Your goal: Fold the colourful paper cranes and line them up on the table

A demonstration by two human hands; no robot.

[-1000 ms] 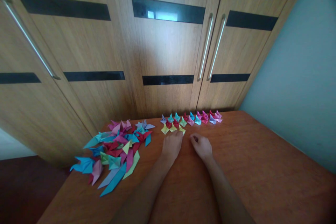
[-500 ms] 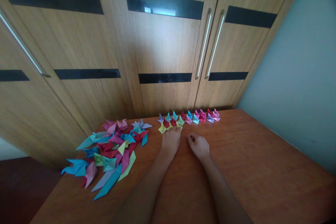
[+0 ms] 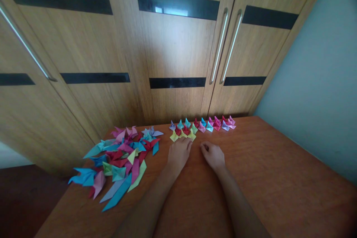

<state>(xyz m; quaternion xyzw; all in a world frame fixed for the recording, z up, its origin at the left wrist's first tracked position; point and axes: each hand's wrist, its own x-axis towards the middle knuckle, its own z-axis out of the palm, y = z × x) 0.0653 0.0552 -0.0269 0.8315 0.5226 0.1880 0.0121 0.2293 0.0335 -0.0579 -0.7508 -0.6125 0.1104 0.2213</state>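
Note:
My left hand (image 3: 179, 154) lies palm down on the table, fingers pointing forward and a little apart. Its fingertips are right at the near side of a yellow folded-paper piece (image 3: 192, 135); whether they touch it I cannot tell. Two more yellow pieces, a left one (image 3: 174, 136) and a middle one (image 3: 183, 134), stand in the same short row. Beside it, my right hand (image 3: 212, 155) rests on the tabletop with fingers curled into a loose fist, nothing visible in it. Behind both hands stand rows of small folded-paper pieces (image 3: 209, 127) in pink, red, blue, green and lilac.
A loose heap of larger paper cranes (image 3: 119, 156) in many colours covers the table's left part. The brown wooden table (image 3: 279, 171) meets a wooden wardrobe (image 3: 175, 52) at the back. A pale wall (image 3: 315, 93) borders the right side.
My left hand has drawn back slightly from the right-hand yellow piece, which now shows more fully. My right hand stays in place. The view has shifted a little.

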